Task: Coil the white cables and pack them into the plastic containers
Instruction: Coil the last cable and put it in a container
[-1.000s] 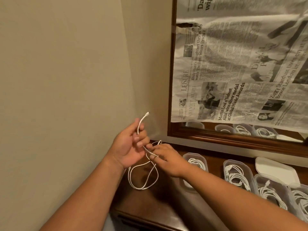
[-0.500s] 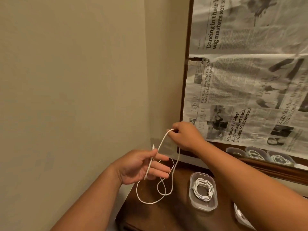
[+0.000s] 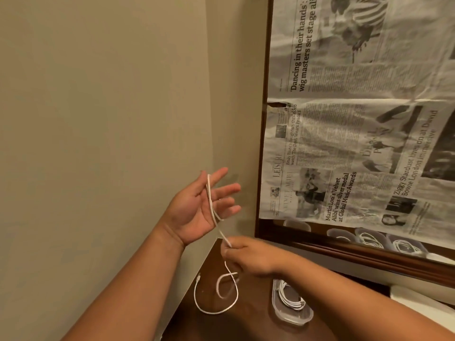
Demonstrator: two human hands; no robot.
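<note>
- Container (image 3: pixel 295 322) of clear plastic, open-topped, sits lower right of centre on the dark wooden table (image 3: pixel 246 328) and holds one coiled cable (image 3: pixel 290 300).
- Reflected containers (image 3: pixel 369 238) with coils show in the mirror strip under the newspaper (image 3: pixel 357 143), at right.
- Left hand (image 3: pixel 199 207), mid-frame, has its palm showing and fingers spread; the white cable (image 3: pixel 211 203) runs down across the palm.
- Right hand (image 3: pixel 248 257), just below, pinches that cable; the rest hangs to a loose loop on the table, left of the container.
- Half a second ago the right hand was raised by the mirror frame and the left fingers were loosely bent.
</note>
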